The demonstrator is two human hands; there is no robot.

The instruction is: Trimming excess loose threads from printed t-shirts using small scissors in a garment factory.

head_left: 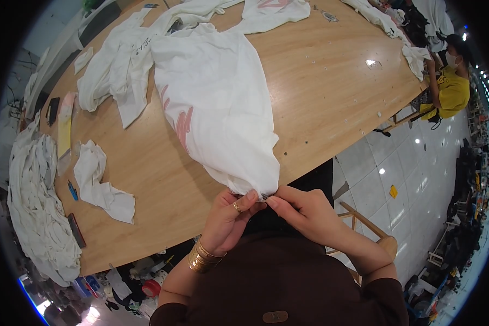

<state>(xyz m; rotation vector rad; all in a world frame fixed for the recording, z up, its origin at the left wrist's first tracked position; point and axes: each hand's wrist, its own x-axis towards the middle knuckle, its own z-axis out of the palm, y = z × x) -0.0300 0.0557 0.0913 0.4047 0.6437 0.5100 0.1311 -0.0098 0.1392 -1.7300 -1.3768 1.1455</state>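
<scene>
A white garment (217,92) with pinkish-red printed strokes lies across the wooden table, its near end drawn over the front edge toward me. My left hand (228,217), with gold bangles and a ring, is closed on that gathered end, thumb on top. Beside it, my right hand (309,212) pinches at the same edge, its fingertips almost meeting the left ones. A small dark thing (264,197) shows between the fingertips; it is too small to name, and the right fingers partly hide it.
More white garments (117,65) lie at the far left, near a loose white cloth piece (100,182). Blue thread snips (72,190) and a phone-like dark slab (76,231) lie by a white fabric heap (35,201). A wooden stool (383,247) stands at right; a person in yellow (451,92) sits beyond.
</scene>
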